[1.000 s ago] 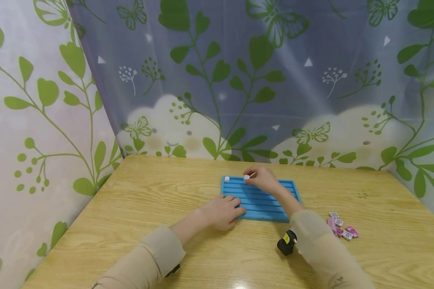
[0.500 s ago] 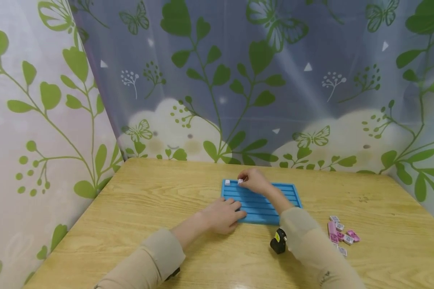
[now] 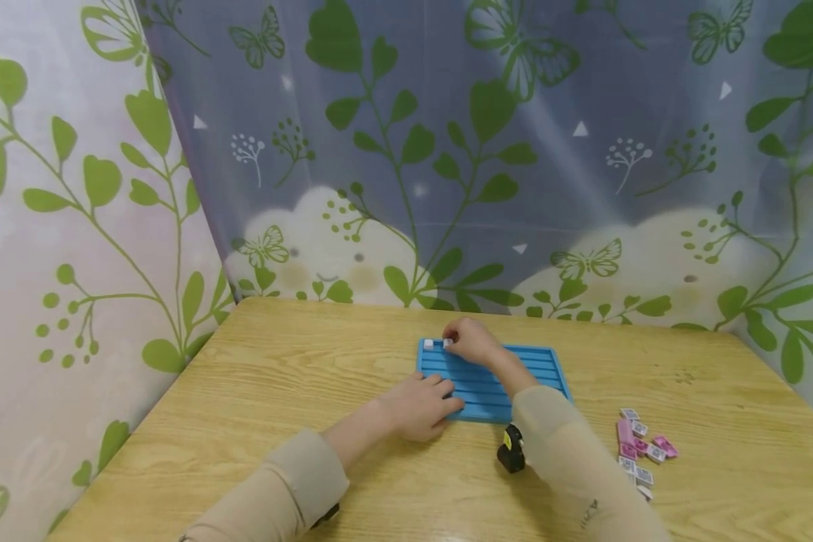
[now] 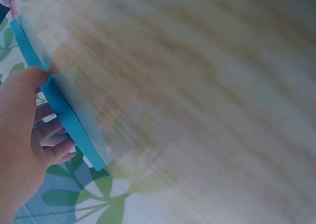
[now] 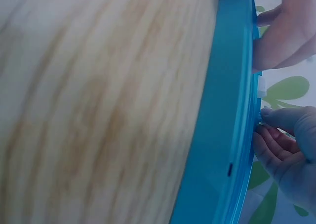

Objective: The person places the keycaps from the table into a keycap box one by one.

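Note:
A blue ridged tray point(image 3: 494, 403) lies on the table. My left hand point(image 3: 416, 406) holds its near-left corner; in the left wrist view the thumb presses the tray's edge point(image 4: 74, 123) while the other fingers lie beyond it. My right hand point(image 3: 474, 342) is at the tray's far groove, pinching a small white tile point(image 3: 448, 344) between thumb and fingertips. Another white tile point(image 3: 429, 344) sits in the far-left corner of that groove, a short gap to the left. In the right wrist view, the right hand point(image 5: 289, 145) partly hides its tile.
On the table point(image 3: 298, 339), right of the tray, lies a loose cluster of pink and white tiles point(image 3: 626, 433). A patterned cloth point(image 3: 379, 150) hangs behind the table's far edge. A black wrist device point(image 3: 511, 449) sits under the right sleeve.
My right hand has moved left along the far groove with its tile, closer to the corner tile. The left hand stays on the tray. The head view has shifted slightly.

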The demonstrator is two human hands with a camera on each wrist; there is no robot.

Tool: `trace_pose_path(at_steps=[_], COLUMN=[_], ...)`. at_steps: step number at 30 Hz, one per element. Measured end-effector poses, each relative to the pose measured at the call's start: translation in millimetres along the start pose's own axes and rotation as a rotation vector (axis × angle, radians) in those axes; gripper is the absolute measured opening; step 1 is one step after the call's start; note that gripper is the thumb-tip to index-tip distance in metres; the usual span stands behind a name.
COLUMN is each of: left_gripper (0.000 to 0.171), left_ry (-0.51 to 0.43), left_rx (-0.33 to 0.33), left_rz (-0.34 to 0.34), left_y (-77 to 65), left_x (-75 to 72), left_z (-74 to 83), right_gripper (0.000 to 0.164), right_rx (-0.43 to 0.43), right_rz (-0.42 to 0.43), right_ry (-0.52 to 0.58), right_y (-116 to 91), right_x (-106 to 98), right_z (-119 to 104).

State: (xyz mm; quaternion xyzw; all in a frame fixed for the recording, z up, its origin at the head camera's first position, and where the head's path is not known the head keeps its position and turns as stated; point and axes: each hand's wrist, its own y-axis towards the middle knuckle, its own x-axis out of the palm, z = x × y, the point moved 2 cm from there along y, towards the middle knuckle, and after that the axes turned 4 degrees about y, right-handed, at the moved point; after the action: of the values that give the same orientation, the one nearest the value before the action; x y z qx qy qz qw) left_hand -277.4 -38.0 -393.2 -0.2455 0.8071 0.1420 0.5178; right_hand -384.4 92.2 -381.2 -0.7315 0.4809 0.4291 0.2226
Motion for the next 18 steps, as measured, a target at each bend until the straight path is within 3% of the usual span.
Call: trace_pose_path(at_steps=[18], left_gripper=[0.035], left_ry=[0.009], left_rx=[-0.005], left_rz=[0.007], left_y=[0.2], left_x=[0.6], left_z=[0.4], right_gripper=[0.014], right_rx=[-0.036], right_rz=[0.000], right_ry=[-0.103], right_y=[6.1], right_x=[5.8], right_z=[0.2])
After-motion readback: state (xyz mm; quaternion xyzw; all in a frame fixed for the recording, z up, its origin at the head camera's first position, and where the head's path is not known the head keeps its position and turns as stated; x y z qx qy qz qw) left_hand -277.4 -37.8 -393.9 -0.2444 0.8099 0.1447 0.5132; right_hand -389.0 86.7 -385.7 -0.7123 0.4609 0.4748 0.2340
